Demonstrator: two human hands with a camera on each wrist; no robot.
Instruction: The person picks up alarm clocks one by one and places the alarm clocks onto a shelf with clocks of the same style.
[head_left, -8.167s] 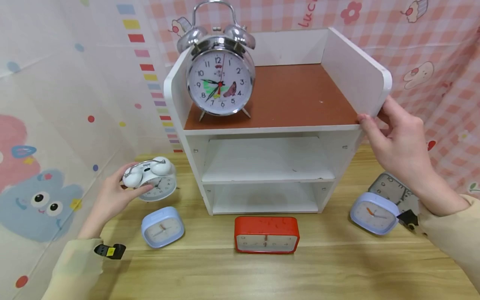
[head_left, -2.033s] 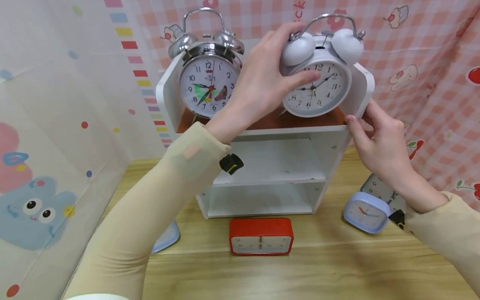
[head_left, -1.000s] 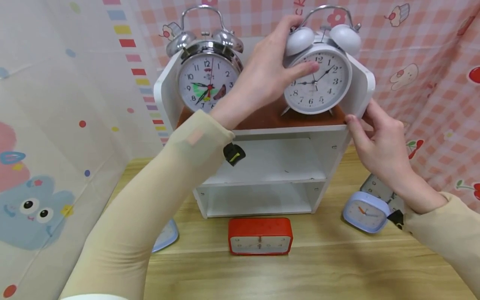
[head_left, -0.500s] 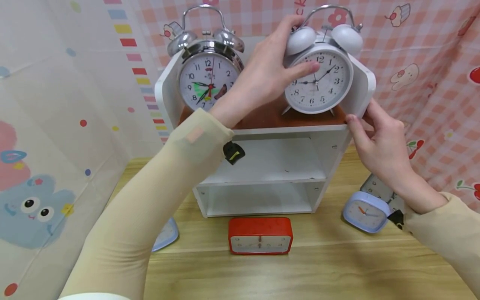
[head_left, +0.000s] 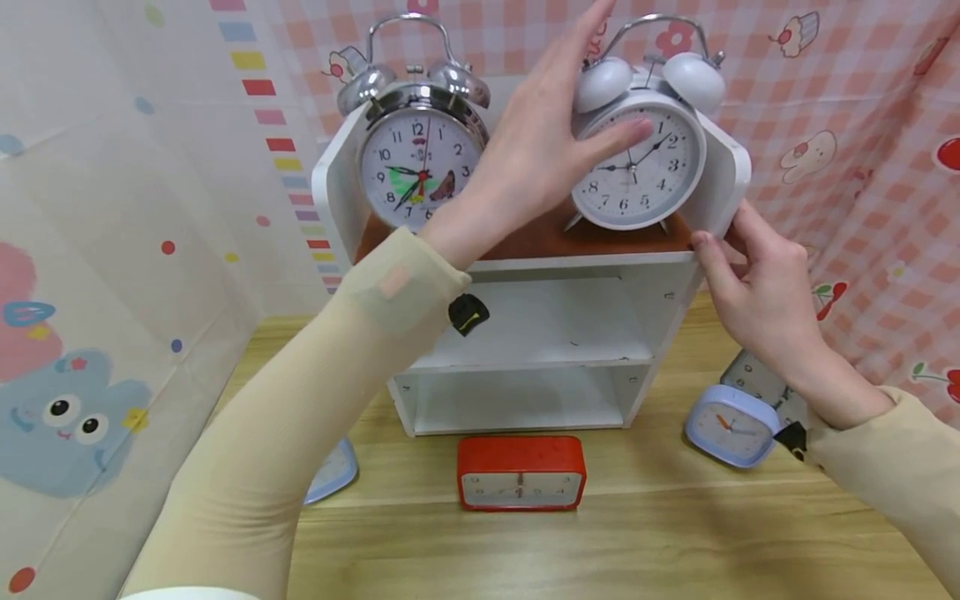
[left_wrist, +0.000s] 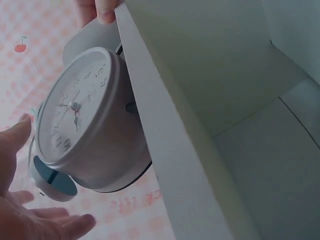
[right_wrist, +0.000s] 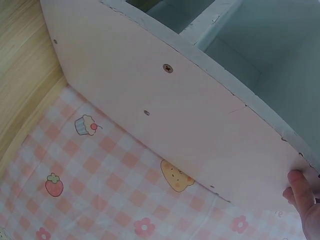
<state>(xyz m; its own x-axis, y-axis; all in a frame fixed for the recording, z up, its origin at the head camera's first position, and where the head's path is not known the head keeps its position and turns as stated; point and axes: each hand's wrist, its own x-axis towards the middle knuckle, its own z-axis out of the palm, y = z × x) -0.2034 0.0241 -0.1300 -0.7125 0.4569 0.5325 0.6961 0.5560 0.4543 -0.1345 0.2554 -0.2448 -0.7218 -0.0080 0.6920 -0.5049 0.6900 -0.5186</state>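
A white twin-bell alarm clock (head_left: pixel 637 162) stands on the brown top board of a small white shelf (head_left: pixel 600 262), at its right end. My left hand (head_left: pixel 528 154) is beside the clock's left side, thumb stretched across the dial and fingers pointing up. In the left wrist view, the spread fingers stand apart from the white alarm clock (left_wrist: pixel 85 115). My right hand (head_left: pixel 772 287) holds the shelf's right side panel, thumb at the front edge. In the right wrist view, its fingers (right_wrist: pixel 300 187) touch the panel's outer face. A silver twin-bell alarm clock (head_left: pixel 420 167) stands at the left end, partly behind my left hand.
A red rectangular clock (head_left: pixel 521 471) lies on the wooden table (head_left: pixel 570 550) before the shelf. At right are a light blue clock (head_left: pixel 731 427) and a grey clock (head_left: pixel 753 375). Another light blue clock (head_left: pixel 335 471) is mostly hidden by my left sleeve.
My left hand has carried the white alarm clock from the table's left side onto the shelf top. Over the last half second its fingers have lifted off and straightened. The right hand stays on the shelf.
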